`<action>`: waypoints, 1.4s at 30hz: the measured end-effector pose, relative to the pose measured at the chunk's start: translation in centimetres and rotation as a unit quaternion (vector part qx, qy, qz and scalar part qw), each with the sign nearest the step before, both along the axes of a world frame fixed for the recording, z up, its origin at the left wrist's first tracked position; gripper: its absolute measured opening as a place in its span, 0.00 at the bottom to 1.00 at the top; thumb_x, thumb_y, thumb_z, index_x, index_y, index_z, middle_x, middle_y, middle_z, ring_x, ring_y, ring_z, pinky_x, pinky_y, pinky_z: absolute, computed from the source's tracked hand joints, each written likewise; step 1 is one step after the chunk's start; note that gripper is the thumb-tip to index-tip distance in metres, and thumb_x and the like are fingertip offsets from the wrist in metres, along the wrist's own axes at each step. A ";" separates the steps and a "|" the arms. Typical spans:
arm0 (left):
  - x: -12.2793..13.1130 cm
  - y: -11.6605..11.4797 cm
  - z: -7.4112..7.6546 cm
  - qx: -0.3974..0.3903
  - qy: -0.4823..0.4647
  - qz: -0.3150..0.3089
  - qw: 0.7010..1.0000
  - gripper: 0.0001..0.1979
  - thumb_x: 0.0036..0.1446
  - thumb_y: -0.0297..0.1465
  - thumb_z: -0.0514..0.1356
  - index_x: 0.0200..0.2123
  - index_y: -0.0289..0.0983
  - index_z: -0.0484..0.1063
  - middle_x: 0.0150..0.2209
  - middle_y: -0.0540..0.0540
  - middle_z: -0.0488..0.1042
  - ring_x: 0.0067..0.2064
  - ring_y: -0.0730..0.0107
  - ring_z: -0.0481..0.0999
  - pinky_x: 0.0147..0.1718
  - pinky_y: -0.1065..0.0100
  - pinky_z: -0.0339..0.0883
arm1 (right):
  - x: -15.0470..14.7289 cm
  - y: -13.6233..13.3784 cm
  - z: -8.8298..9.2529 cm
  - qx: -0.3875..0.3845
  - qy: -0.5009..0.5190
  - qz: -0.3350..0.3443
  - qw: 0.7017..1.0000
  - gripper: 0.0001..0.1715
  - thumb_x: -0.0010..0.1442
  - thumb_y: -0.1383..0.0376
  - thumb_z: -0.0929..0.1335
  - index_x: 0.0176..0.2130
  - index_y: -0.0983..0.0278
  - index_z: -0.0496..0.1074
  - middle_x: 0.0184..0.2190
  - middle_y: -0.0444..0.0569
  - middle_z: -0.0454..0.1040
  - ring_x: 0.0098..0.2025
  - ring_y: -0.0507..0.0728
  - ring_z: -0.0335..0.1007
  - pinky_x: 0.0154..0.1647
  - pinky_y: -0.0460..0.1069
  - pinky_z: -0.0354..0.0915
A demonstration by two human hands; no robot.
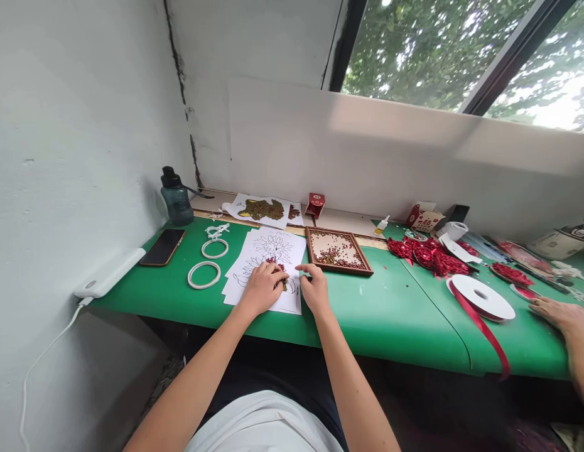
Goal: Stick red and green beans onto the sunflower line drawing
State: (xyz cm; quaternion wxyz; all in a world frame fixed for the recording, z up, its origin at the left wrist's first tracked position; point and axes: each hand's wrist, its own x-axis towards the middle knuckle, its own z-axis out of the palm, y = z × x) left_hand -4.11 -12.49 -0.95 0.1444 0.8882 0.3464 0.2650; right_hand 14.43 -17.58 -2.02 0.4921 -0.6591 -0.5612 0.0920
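Both hands rest on a flower drawing (273, 254) lying on the green table (367, 314). The left hand (262, 287) lies fingers-down over a patch of red beads (279, 271), its grip hidden. The right hand (314, 287), loosely curled and holding nothing visible, touches the sheet's edge beside a bead tray (338, 250). A co-worker's hand (558, 312) lies near a ribbon spool (483, 297).

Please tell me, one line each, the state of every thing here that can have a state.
left hand: resting on flower drawing, fingers bent over seeds
right hand: on the paper's edge, holds nothing visible
flower drawing: partly filled with seeds
wooden tray: holds loose seeds
water bottle: upright, capped
phone: flat, screen dark
ribbon spool: ribbon partly unwound over table edge
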 end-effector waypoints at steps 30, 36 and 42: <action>-0.3 -0.1 0.2 -0.024 -0.020 -0.068 0.997 0.11 0.68 0.32 0.60 0.47 0.47 0.82 0.55 0.46 0.74 0.59 0.55 0.67 0.60 0.50 0.65 | 16.2 6.1 3.9 -0.221 -0.164 -0.055 0.960 0.22 0.50 0.75 0.69 0.44 0.62 0.81 0.38 0.48 0.84 0.40 0.57 0.77 0.41 0.48 0.66; -0.2 -0.1 0.3 -0.025 -0.014 -0.064 0.998 0.12 0.68 0.33 0.60 0.51 0.47 0.81 0.56 0.45 0.74 0.60 0.53 0.67 0.59 0.49 0.66 | 16.4 6.1 3.5 -0.224 -0.188 -0.042 0.955 0.14 0.56 0.73 0.67 0.35 0.61 0.82 0.33 0.49 0.83 0.36 0.57 0.76 0.39 0.48 0.65; -0.2 0.0 0.1 -0.028 -0.025 -0.064 0.997 0.11 0.68 0.32 0.60 0.47 0.48 0.82 0.55 0.46 0.75 0.58 0.55 0.68 0.59 0.50 0.66 | 15.6 5.1 2.1 -0.192 -0.176 -0.087 0.962 0.14 0.64 0.67 0.65 0.41 0.61 0.81 0.41 0.51 0.83 0.43 0.59 0.76 0.41 0.49 0.64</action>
